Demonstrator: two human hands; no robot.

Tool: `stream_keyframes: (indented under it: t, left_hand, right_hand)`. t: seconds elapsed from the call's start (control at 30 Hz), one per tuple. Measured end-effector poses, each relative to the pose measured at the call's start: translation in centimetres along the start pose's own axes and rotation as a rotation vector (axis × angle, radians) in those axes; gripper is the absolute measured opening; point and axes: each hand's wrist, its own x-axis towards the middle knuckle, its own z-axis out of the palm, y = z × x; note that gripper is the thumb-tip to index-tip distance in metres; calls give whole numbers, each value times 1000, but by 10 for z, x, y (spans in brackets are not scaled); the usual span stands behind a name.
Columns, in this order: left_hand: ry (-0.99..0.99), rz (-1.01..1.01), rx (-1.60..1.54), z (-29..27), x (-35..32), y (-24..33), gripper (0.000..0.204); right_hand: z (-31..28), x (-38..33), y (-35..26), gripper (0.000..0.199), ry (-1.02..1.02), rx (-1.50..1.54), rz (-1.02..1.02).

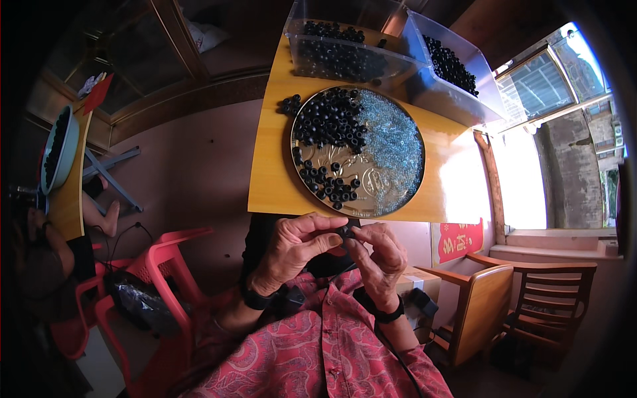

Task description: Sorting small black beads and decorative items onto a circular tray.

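In front of my chest, just off the table's near edge, both hands meet over a small black cap-like part (346, 231). My left hand (298, 247) pinches it between thumb and fingers. My right hand (379, 257) closes on its other side with the fingertips. Whether a second small piece sits inside it is hidden by my fingers. Beyond my hands lies a round shiny metal tray (363, 167). Black hollow parts (330, 119) are heaped on its left half, and a pile of tiny clear bluish pieces (393, 142) covers its right half.
The tray rests on a yellow wooden table (271, 159). Behind it stand two clear plastic bins (411, 83) with black parts. Red plastic chairs (162, 265) are at left, wooden chairs (488, 305) at right. Another person's foot (111, 219) shows at a far-left table with a green basin (61, 149).
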Motion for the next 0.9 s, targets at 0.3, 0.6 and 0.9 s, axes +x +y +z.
stream_keyframes:
  t: [0.3,0.6,0.9]
  left_hand:
    - [25,5,95,1,2,6,25]
    - [14,42,103,1,1,5,26]
    - [-13,100,108,2,1,7,26]
  right_hand:
    - [1,4,1,22,-9,-47,-24]
    - [-2,3,-2,18,-57,22,43]
    - [-4,5,-3,18,-84,86,66]
